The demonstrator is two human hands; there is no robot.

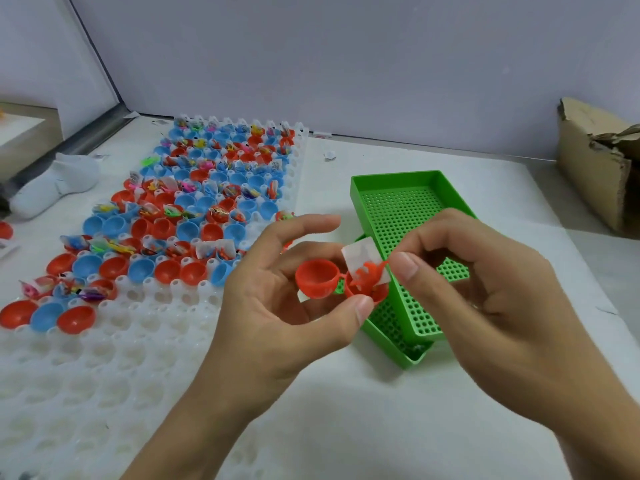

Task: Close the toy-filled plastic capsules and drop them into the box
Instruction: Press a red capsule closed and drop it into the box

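A white sock (52, 187) lies at the table's left edge, two green perforated trays (408, 216) sit stacked askew at centre, and scraps of paper (330, 155) dot the white tabletop (346, 410).

Glossy plastic capsule (318, 278), corrugated cardboard box (595, 174)

No readable text, label, brand or number anywhere. Paper slips (212, 248) in capsules on tray (138, 341) bore small dark print, too blurred to read.
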